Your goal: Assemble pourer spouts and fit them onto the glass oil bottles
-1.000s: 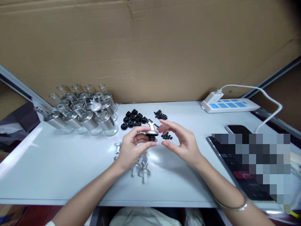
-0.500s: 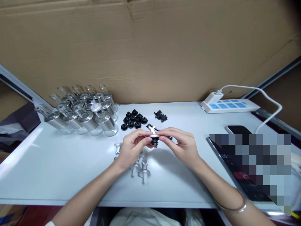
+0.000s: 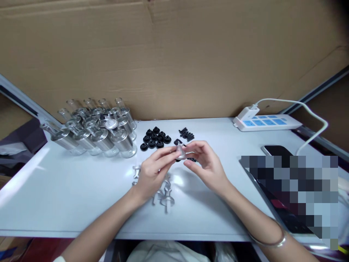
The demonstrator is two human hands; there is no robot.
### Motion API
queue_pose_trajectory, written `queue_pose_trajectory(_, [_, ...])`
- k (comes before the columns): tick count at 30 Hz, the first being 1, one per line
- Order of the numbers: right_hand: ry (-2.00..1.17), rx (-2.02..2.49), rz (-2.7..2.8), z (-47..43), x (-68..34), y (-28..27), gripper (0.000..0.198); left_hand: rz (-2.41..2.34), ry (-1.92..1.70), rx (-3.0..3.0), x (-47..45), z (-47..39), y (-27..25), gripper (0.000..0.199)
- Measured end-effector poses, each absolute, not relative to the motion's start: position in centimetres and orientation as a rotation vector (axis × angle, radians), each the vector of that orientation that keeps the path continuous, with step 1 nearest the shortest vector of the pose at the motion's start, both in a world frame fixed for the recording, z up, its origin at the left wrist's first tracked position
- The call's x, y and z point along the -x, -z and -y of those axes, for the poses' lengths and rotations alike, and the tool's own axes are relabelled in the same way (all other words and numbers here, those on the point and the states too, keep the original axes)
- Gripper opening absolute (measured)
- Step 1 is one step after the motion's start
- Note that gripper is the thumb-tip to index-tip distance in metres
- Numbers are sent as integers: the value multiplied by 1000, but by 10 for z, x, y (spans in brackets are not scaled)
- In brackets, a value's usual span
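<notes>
Between the fingers and thumb of my left hand (image 3: 154, 171) is a silver bottle pourer (image 3: 181, 152), its narrow end up; only a little black shows under its flange. My right hand (image 3: 208, 163) curves around the pourer's right side, thumb and fingers apart. Whether a right fingertip still touches the pourer I cannot tell. Below my left hand lie several loose silver pourer tops (image 3: 167, 199), some partly hidden by the wrist. Behind the hands sit black rubber stoppers (image 3: 154, 137) in a group. Small black parts (image 3: 186, 134) lie to the right of those.
Glass bottles with silver bands (image 3: 100, 138) stand in rows at the left; one bears a fitted pourer (image 3: 111, 123). A white power strip (image 3: 268, 123) with a plugged cable sits at the back right. A phone (image 3: 276, 151) and a partly blurred-out tablet (image 3: 296, 222) lie at the right.
The pourer has been turned in my left hand, so its black stopper part is now mostly hidden. My right hand's fingers have spread from their pinch and shifted slightly up.
</notes>
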State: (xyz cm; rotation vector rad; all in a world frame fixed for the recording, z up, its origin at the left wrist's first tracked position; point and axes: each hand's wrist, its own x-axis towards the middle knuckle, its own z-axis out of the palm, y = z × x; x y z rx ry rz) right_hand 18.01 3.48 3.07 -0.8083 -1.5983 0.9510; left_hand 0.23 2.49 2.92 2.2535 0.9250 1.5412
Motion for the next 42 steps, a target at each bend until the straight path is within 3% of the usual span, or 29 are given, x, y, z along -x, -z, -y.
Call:
queue_pose_trajectory(3, [-1122, 875, 1502, -36, -177, -30, 34, -870, -1465, -2439, -2, -26, -25, 30])
queue_pose_trajectory(8, [-1136, 925, 1537, -35, -176, -34, 36, -905, -1453, -2486, -3, -25, -23, 26])
queue_pose_trajectory(14, [-1098, 874, 1531, -31, -176, -34, 39, -964, -1529, -2781, 12, -32, -37, 36])
queue_pose_trajectory(17, [-1058, 891, 1504, -31, -177, -32, 43, -1170, -1904, -2685, 33, -43, -50, 37])
queue_pose_trajectory(21, [-992, 907, 1460, -33, -179, -33, 42, -1665, -2592, -1936, 71, -58, -64, 28])
queue_pose_trajectory(26, [-958, 910, 1443, -32, -180, -36, 41, -1817, -2221, -1506, 117, -73, -61, 26])
queue_pose_trajectory(32, [-850, 888, 1387, -31, -181, -38, 37, -1943, -2040, -1403, 135, -87, -47, 43])
queue_pose_trajectory(42, [-588, 894, 1305, -32, -183, -39, 34, -1771, -2380, -1400, 117, -61, -80, 34])
